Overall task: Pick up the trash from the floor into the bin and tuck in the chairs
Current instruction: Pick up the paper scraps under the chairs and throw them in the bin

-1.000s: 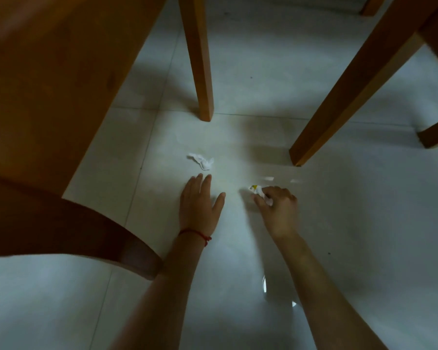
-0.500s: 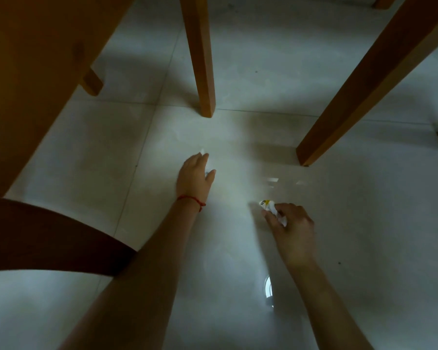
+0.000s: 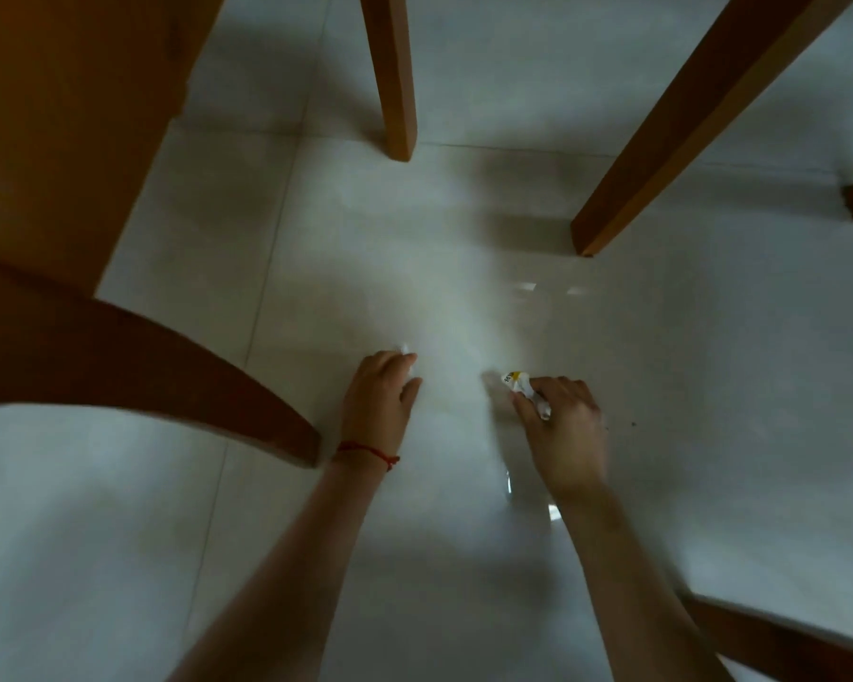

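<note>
Head view: both hands gathering scraps from the floor (image 3: 710, 386) under the chairs.
The left hand (image 3: 380, 401), which half a second ago lay over the tissue (image 3: 405, 348), has now curled its fingers round it, so the piece is judged picked up; the right hand (image 3: 562, 425) still pinches the wrapper (image 3: 518, 382). Bin out of view; chair leg (image 3: 661, 140) beyond.

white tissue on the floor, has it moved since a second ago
Yes. The tissue lay loose on the floor near the chair leg; now the left hand grips it, nearer the person.
</note>
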A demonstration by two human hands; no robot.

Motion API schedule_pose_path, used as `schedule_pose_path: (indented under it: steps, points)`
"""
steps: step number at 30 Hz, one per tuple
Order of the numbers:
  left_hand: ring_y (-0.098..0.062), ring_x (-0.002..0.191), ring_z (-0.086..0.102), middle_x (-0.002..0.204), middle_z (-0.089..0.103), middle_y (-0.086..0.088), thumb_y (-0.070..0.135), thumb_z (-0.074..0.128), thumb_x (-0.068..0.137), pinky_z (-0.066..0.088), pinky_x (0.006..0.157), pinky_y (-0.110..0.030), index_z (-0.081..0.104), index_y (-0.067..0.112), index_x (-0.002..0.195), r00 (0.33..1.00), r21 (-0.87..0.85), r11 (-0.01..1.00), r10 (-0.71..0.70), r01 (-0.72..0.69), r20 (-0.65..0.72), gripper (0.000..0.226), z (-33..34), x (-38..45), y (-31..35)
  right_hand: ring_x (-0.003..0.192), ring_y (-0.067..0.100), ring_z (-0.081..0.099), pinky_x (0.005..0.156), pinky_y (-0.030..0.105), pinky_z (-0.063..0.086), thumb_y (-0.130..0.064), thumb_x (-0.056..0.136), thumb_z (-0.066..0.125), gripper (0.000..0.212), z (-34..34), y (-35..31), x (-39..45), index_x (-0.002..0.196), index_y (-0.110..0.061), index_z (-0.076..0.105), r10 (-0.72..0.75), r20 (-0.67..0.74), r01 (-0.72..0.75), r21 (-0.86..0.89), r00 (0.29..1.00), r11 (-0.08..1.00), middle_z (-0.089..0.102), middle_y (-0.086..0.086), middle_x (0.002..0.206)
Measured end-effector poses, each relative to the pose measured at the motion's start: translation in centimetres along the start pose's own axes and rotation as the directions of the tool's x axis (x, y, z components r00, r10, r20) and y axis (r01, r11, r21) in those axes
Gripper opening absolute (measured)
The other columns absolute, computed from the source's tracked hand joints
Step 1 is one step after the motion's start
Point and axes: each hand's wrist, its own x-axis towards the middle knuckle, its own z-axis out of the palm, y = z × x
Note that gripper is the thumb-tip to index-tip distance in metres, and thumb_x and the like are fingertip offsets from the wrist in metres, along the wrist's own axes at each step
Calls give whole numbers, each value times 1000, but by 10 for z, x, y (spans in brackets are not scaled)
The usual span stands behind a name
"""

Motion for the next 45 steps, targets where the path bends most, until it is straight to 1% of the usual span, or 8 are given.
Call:
schedule_pose_path:
  steps: [4, 8, 16, 22, 26, 30, 36, 45]
  points:
    - [-34, 79, 63, 85, 66, -19, 21, 52, 77, 34, 74, -27, 67, -3, 92, 1000, 14, 1000, -17, 17, 3, 32, -37, -29, 23, 62, 33, 55, 57, 35, 43, -21, 77, 63, 18, -29, -19, -23, 67, -6, 63, -31, 17, 31, -14, 999, 999, 60, 12, 61]
    - [-21, 85, 50, 84, 66, -17, 21, 52, 77, 37, 75, -28, 68, -1, 91, 997, -3, 1000, 8, -8, -74, 31, -72, -54, 50, 61, 32, 53, 58, 36, 34, -28, 82, 51, 29, -63, -39, -39, 69, -4, 62, -114, 36, 116, -47, 993, 992, 58, 13, 61]
    - [-30, 76, 64, 84, 67, -15, 20, 52, 78, 49, 65, -30, 68, -2, 93, 997, -26, 996, 81, -80, 5, 31, -145, -101, 107, 63, 33, 54, 57, 34, 44, -25, 81, 54, 26, -143, -82, -73, 72, -2, 62, -222, 43, 226, -165, 974, 960, 58, 15, 63]
    - [-30, 78, 62, 85, 67, -14, 21, 52, 78, 50, 65, -30, 68, 0, 94, 999, -7, 1000, 20, -21, -25, 31, -201, -139, 147, 66, 34, 56, 60, 35, 45, -20, 78, 64, 20, -200, -122, -100, 72, -1, 63, -237, 62, 244, -159, 969, 957, 60, 14, 65]
    - [-32, 78, 63, 84, 67, -16, 9, 67, 73, 51, 66, -30, 68, -2, 92, 998, 12, 1000, -13, 14, -69, 23, -237, -158, 172, 67, 36, 55, 60, 36, 45, -18, 77, 66, 18, -236, -151, -105, 73, 0, 64, -276, 105, 288, -126, 956, 949, 61, 15, 66]
    - [-32, 75, 63, 83, 67, -15, 17, 60, 76, 51, 65, -30, 68, -2, 92, 990, 9, 999, -39, 40, -134, 26, -279, -172, 200, 67, 36, 56, 61, 36, 45, -18, 77, 65, 18, -272, -183, -107, 74, 0, 64, -335, 131, 349, -102, 933, 932, 62, 16, 68]
    - [-33, 74, 63, 82, 67, -17, 1, 76, 66, 46, 66, -26, 68, -3, 91, 961, 19, 991, -120, 129, -249, 26, -337, -201, 238, 67, 35, 56, 61, 37, 46, -18, 76, 66, 18, -320, -234, -115, 76, 0, 65, -415, 169, 433, -88, 894, 897, 63, 15, 69]
    - [-32, 76, 62, 84, 67, -16, -2, 77, 67, 45, 69, -26, 68, -3, 93, 950, 8, 985, -165, 174, -264, 27, -444, -270, 257, 65, 33, 55, 60, 35, 45, -20, 78, 63, 19, -373, -319, -163, 73, -3, 63, -489, 160, 505, -82, 858, 859, 59, 12, 65]
